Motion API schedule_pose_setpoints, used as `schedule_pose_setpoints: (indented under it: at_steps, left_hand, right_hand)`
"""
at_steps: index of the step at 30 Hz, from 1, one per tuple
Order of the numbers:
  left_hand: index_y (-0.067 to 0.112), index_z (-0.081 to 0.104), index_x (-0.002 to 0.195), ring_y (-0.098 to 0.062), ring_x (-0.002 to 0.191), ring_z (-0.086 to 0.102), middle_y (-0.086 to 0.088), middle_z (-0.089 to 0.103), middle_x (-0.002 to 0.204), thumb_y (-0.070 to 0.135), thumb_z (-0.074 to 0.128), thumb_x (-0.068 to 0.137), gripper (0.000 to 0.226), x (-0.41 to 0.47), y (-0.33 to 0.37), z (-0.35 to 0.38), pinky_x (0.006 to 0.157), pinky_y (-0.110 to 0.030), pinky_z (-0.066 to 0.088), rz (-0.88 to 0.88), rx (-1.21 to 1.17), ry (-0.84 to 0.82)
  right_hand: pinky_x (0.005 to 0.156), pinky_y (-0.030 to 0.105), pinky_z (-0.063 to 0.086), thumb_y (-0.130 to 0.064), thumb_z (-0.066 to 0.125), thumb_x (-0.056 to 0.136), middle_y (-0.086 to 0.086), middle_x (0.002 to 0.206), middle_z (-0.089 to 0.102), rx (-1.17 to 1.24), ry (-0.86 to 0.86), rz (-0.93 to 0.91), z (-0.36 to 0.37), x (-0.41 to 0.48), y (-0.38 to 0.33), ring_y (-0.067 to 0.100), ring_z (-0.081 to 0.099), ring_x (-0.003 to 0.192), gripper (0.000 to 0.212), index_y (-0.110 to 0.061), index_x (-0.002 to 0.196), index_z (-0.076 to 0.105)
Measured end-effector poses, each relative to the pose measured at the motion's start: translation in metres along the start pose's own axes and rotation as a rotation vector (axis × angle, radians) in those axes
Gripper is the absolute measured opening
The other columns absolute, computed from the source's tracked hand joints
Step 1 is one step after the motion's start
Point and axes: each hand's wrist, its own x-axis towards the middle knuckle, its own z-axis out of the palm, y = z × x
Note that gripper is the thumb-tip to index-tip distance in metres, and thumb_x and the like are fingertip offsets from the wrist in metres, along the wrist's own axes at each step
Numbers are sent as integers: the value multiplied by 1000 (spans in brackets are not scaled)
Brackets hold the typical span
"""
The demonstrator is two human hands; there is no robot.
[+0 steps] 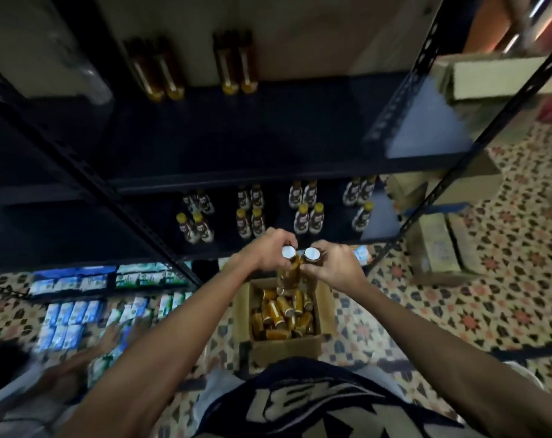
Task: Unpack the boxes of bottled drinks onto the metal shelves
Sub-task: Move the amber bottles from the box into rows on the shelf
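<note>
Hovering above the open cardboard box (pixel 287 344) of amber bottles, the left hand (pixel 268 252) grips one white-capped bottle (pixel 290 263) and the right hand (pixel 334 267) grips another (pixel 312 257), caps nearly touching, with the metal shelves (pixel 236 137) beyond the box.

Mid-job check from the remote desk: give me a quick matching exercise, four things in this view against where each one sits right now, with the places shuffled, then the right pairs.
Things:
1. White-capped amber bottles
2. Open cardboard box
3. Yellow-capped labelled bottles
4. Four amber bottles

Places:
A. On the lower shelf, in paired rows
B. At the back of the upper shelf
C. Held in the left hand and right hand, above the box
D. On the patterned floor, in front of the person

Pairs: 1-C, 2-D, 3-A, 4-B
</note>
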Motion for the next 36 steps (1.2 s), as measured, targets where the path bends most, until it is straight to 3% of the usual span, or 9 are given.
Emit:
schedule_pose_setpoints:
  at_steps: [7,12,19,25,30,36]
  left_hand:
    - [27,68,107,-9,96,63,8,67,106,27,88,67,45,-3,24,-70,86,-37,56,73,104,56]
    - [30,68,113,-7,99,61,10,67,109,33,88,67,50,-1,40,-117,88,-36,56,105,149,116]
    - [31,66,121,-5,103,60,10,67,113,32,85,72,52,-8,73,-184,90,-31,54,184,179,238]
    - [24,64,128,-3,89,55,5,67,121,30,83,78,54,-4,97,-235,84,-27,50,231,219,341]
    - [18,61,132,-15,121,57,1,61,135,24,79,83,53,12,108,-259,98,-32,49,219,266,389]
    - [24,61,131,-21,129,51,-3,57,139,24,80,80,55,46,98,-263,103,-42,48,115,241,408]
  right_hand:
    - [66,28,54,-77,70,64,-9,82,74,-60,139,-115,-54,25,-31,8,69,76,60,-29,101,73]
    - [65,32,56,-76,70,66,-13,71,70,-74,198,-201,-93,46,-58,1,65,67,51,-30,89,73]
    - [65,34,57,-70,77,65,-12,69,70,-69,345,-262,-152,74,-97,2,65,68,49,-29,91,75]
    - [70,37,59,-79,71,60,-13,76,72,-69,409,-296,-193,111,-123,4,67,74,62,-29,96,77]
    - [77,38,59,-77,75,61,-7,92,75,-84,433,-255,-208,136,-135,12,70,87,68,-25,107,77]
    - [82,37,57,-68,81,63,-1,103,77,-54,410,-188,-204,162,-136,20,71,98,67,-23,112,75]
